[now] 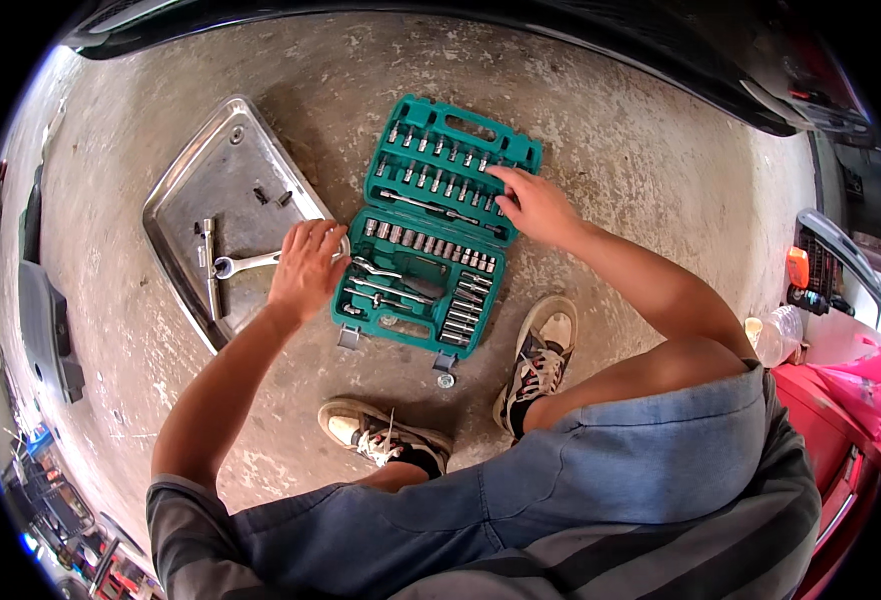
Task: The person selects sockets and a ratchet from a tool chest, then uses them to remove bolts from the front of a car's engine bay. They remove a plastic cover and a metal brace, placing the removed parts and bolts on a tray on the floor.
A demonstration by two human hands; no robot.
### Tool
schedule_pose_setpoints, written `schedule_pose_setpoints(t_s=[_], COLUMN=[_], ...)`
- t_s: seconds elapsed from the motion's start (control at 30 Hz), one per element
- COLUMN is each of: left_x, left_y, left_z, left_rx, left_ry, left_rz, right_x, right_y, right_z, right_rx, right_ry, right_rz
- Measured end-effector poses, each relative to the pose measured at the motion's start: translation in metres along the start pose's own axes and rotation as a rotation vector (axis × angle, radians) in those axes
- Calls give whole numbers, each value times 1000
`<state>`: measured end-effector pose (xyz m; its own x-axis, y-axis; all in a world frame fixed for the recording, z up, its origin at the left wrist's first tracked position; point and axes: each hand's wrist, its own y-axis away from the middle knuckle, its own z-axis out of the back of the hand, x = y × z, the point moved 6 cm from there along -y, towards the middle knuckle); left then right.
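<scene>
A green socket-set case (439, 225) lies unfolded on the floor in front of me. My left hand (308, 262) is closed around the middle of a combination wrench (251, 262), whose jaw end lies over the metal tray (291, 178). The wrench's ring end shows beside the case. My right hand (541, 205) is over the right side of the case's lid, thumb and forefinger apart, fingertips at the end of the rows of bit sockets (448, 152). Regular sockets (419, 241), a ratchet (373, 268) and several deep sockets (468, 305) fill the lower half.
In the tray lie a steel bar tool (211, 270) and small dark pieces (261, 196). A small round metal piece (446, 381) is on the concrete near my shoes (386, 435). A dark vehicle edge crosses the top. At right stand a red cabinet (831, 410) and a clear bottle (781, 335).
</scene>
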<state>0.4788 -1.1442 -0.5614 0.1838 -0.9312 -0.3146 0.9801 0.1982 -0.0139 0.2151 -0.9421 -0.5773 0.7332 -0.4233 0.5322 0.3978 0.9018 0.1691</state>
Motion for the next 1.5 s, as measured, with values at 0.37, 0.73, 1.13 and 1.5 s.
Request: schedule_pose_setpoints(t_s=[0.37, 0.73, 1.13, 1.5], left_x=[-11, -23, -18, -27], left_y=[-22, -1, 30, 54], left_z=[-24, -26, -24, -25], left_rx=[213, 257, 337, 342], left_ry=[-53, -191, -199, -178], left_rz=[145, 68, 79, 35], right_x=[-37, -69, -69, -38], right_y=[-30, -25, -5, 4], right_z=[9, 11, 13, -2], right_rx=[6, -3, -113, 92], right_ry=[-31, -107, -195, -92], right_rz=[-209, -275, -199, -89])
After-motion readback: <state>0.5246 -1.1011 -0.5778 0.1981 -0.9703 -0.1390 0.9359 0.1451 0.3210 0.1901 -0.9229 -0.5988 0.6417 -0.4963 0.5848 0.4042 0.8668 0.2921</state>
